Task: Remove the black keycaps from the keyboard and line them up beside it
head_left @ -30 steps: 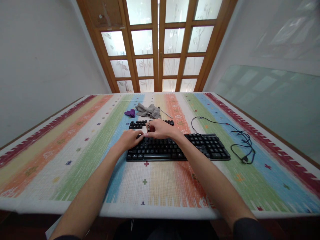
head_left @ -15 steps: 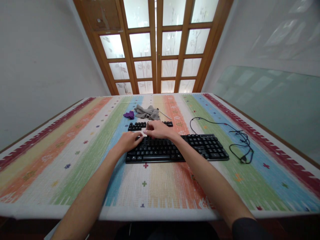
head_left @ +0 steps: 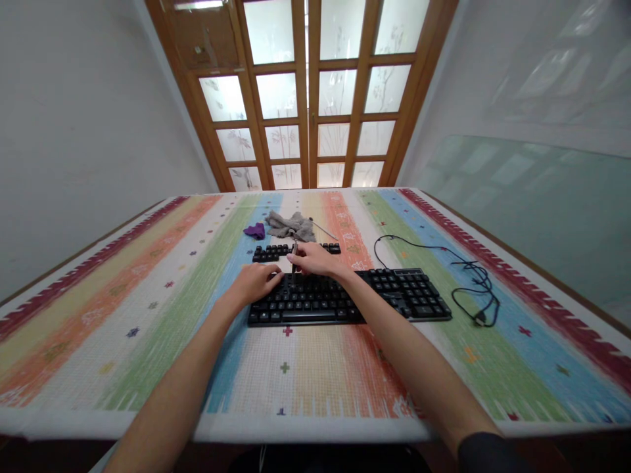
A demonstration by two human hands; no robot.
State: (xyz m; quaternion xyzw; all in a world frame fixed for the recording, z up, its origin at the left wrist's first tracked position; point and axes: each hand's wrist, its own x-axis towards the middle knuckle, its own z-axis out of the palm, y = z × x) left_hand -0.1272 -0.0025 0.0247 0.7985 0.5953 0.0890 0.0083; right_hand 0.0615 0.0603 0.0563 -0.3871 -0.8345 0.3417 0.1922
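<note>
A black keyboard (head_left: 315, 315) lies in front of me, its upper rows partly hidden by my hands. My right hand (head_left: 315, 259) is closed on a slim dark tool (head_left: 294, 263), held upright with its lower end at the keyboard's upper left rows. The tool's exact kind is too small to make out. My left hand (head_left: 255, 284) rests on the keyboard's upper left corner, fingers stretched out and thumb apart, with nothing visible in it. Behind the keyboard, loose black keycaps (head_left: 270, 253) stand in rows on the cloth, partly covered by my right hand.
A grey rag (head_left: 290, 226) and a purple cloth (head_left: 255, 230) lie beyond the keycaps, with a thin rod (head_left: 324, 228) beside the rag. The keyboard's cable (head_left: 476, 279) is coiled at the right. A striped tablecloth (head_left: 167, 315) covers the table.
My right hand has shifted slightly right and toward me, and the tool now stands upright at the keys. My left hand has moved little. The view has tilted slightly upward.
</note>
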